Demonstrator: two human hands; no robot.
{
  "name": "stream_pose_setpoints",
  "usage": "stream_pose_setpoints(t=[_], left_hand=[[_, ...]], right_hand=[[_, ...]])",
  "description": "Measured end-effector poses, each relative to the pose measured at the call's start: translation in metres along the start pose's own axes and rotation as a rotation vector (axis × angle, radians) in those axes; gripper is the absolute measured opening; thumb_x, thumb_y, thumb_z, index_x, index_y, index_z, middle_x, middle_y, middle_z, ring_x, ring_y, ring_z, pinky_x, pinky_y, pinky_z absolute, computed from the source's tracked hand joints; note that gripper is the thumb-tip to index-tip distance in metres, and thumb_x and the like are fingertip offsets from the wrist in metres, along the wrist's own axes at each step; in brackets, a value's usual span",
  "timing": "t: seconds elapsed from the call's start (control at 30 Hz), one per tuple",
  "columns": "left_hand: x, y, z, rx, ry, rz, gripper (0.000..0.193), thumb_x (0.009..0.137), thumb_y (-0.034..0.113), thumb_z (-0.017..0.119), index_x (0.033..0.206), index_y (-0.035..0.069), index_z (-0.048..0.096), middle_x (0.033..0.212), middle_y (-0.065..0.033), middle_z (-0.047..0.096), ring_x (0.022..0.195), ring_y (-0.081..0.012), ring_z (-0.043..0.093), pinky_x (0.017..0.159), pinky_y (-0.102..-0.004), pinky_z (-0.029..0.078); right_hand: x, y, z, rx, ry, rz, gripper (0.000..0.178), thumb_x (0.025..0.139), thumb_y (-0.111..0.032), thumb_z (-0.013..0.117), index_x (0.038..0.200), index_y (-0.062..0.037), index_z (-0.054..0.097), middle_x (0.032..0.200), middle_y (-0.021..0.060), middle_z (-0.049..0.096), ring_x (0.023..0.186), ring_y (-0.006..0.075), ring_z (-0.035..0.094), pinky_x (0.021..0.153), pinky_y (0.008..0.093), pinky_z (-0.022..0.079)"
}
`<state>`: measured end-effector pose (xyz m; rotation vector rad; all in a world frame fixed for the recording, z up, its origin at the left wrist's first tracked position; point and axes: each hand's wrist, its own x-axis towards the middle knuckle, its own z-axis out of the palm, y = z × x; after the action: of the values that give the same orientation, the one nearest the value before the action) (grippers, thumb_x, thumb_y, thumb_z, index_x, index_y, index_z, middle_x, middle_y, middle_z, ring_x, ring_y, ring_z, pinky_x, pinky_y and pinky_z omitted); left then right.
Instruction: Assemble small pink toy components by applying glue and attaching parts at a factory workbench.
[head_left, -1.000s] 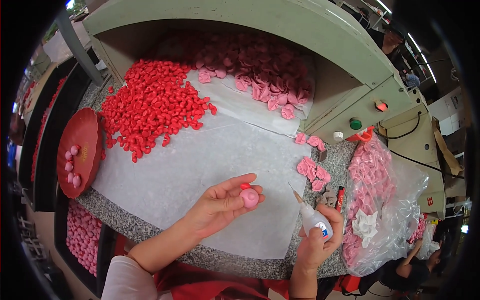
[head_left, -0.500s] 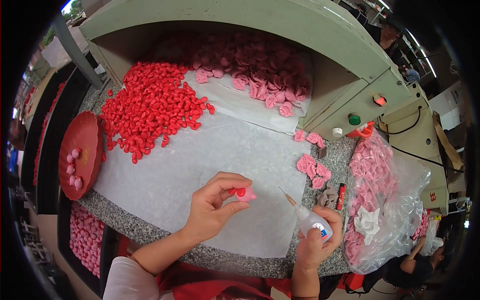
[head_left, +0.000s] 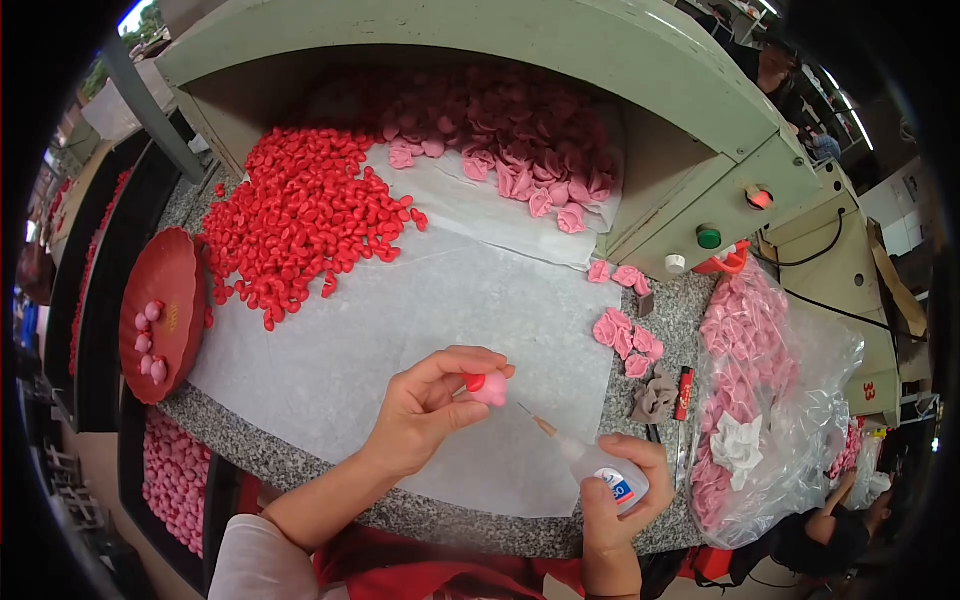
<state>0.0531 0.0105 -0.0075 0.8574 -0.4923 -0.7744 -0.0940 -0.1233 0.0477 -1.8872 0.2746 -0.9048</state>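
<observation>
Between thumb and fingers, my left hand (head_left: 420,410) pinches a small rounded pink piece (head_left: 489,390) with a red part on its left side. My right hand (head_left: 618,520) is wrapped round a clear squeeze bottle (head_left: 612,474) with a blue and white label. The bottle tilts to the left, and its thin needle nozzle (head_left: 534,415) points at the pink piece, a short gap away. Both hands are above a white sheet (head_left: 500,300). Beyond my left hand lies a big heap of glossy red pieces (head_left: 300,210).
Pink rosette-like pieces (head_left: 520,180) fill the green metal cabinet (head_left: 450,32). A red plate (head_left: 160,265) holds several pink pieces at left. On the right are loose rosettes (head_left: 625,335), a red marker-like stick (head_left: 684,392) and a plastic bag (head_left: 800,420) of pink pieces.
My right hand has brought the bottle left and slightly down, so its nozzle is closer to the pink piece. My left hand has turned the piece, showing more of its pink side.
</observation>
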Motion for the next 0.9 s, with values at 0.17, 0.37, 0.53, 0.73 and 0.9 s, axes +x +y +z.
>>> stream_pose_setpoints(t=[0.17, 0.37, 0.53, 0.73, 0.9], left_hand=[[0.001, -0.001, 0.002, 0.013, 0.000, -0.008, 0.031, 0.078, -0.004, 0.061, 0.107, 0.002, 0.053, 0.119, -0.0152, 0.047, 0.113, -0.0289, 0.049, 0.095, -0.0386, 0.039], [0.001, -0.001, 0.004, 0.059, 0.003, 0.042, 0.028, 0.077, -0.003, 0.062, 0.104, 0.001, 0.054, 0.116, -0.0170, 0.049, 0.110, -0.0287, 0.051, 0.093, -0.0385, 0.041], [0.000, 0.000, 0.006, 0.085, 0.012, 0.066, 0.027, 0.076, -0.005, 0.062, 0.101, 0.000, 0.055, 0.114, -0.0171, 0.049, 0.110, -0.0293, 0.051, 0.091, -0.0385, 0.042], [-0.001, -0.001, 0.005, 0.086, 0.004, 0.073, 0.028, 0.075, -0.007, 0.062, 0.101, 0.000, 0.055, 0.115, -0.0173, 0.049, 0.110, -0.0301, 0.051, 0.089, -0.0386, 0.044], [-0.001, -0.002, 0.005, 0.096, -0.009, 0.090, 0.028, 0.075, -0.008, 0.062, 0.101, -0.001, 0.055, 0.115, -0.0176, 0.048, 0.110, -0.0300, 0.050, 0.086, -0.0369, 0.047]], right_hand=[[0.001, 0.000, 0.005, -0.082, -0.083, -0.133, 0.035, 0.061, -0.003, 0.069, 0.093, 0.0039, 0.056, 0.068, 0.0110, 0.060, 0.044, 0.0136, 0.048, 0.041, 0.0234, 0.038], [0.001, -0.001, 0.010, -0.144, -0.103, -0.195, 0.034, 0.060, -0.002, 0.070, 0.091, 0.0031, 0.058, 0.069, 0.0103, 0.062, 0.042, 0.0149, 0.048, 0.038, 0.0231, 0.037], [0.001, -0.003, 0.011, -0.158, -0.127, -0.159, 0.034, 0.060, -0.003, 0.070, 0.091, 0.0026, 0.058, 0.068, 0.0103, 0.062, 0.043, 0.0150, 0.049, 0.039, 0.0230, 0.038], [0.001, -0.004, 0.012, -0.171, -0.136, -0.159, 0.028, 0.064, -0.006, 0.062, 0.089, 0.0050, 0.055, 0.058, 0.0098, 0.053, 0.043, 0.0147, 0.045, 0.040, 0.0249, 0.034], [0.000, -0.002, 0.012, -0.182, -0.135, -0.162, 0.028, 0.065, -0.007, 0.063, 0.089, 0.0050, 0.055, 0.058, 0.0096, 0.052, 0.042, 0.0146, 0.045, 0.040, 0.0248, 0.034]])
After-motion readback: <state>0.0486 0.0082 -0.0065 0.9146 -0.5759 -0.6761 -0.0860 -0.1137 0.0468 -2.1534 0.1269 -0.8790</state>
